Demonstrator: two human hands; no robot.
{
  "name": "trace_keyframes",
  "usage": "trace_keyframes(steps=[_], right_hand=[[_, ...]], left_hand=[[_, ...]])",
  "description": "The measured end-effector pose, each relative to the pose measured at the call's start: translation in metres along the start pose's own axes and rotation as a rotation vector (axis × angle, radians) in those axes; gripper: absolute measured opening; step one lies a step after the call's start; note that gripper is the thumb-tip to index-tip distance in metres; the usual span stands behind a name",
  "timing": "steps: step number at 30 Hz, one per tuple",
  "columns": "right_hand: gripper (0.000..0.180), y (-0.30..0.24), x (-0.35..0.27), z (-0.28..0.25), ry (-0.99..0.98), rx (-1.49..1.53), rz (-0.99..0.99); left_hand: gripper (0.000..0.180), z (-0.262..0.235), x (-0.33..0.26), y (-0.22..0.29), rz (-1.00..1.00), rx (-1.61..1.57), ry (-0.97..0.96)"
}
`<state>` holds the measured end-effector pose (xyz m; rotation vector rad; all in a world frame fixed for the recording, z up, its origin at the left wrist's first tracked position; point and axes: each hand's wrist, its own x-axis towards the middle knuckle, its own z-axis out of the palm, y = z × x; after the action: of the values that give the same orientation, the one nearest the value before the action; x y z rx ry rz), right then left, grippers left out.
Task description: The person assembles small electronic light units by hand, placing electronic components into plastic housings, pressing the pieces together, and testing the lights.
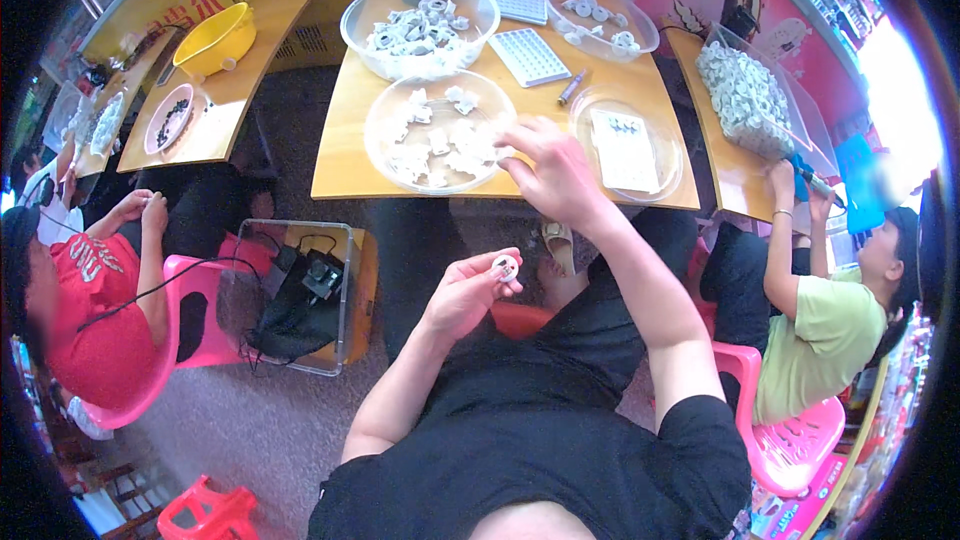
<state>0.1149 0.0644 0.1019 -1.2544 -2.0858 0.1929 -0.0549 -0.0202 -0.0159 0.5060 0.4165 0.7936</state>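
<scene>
Head view: the left grip, at the left hand (458, 295), pinches a small white round part (507, 267) short of the surface (340, 165), dark-marked side up, presumably for visibility. The right hand (552, 168) reaches the right rim of the near clear bowl (377, 125); its grip cannot be determined. White pieces (473, 152) lie spread, apparently easing pickup.
</scene>
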Motion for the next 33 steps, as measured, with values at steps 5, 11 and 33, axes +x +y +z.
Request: trace_keyframes(steps=[5, 11, 33], right_hand=[[0.017, 0.032, 0.047, 0.035, -0.359, -0.146, 0.095], [0.015, 0.031, 0.053, 0.048, -0.277, -0.318, -0.022], [0.004, -0.009, -0.175, -0.02, 0.343, 1.229, 0.635]], left_hand=[[0.045, -0.007, -0.007, 0.006, 0.039, 0.028, -0.047], [0.037, -0.011, -0.004, -0.001, 0.064, 0.036, -0.031], [0.037, 0.033, 0.005, -0.011, -0.035, -0.025, -0.21]])
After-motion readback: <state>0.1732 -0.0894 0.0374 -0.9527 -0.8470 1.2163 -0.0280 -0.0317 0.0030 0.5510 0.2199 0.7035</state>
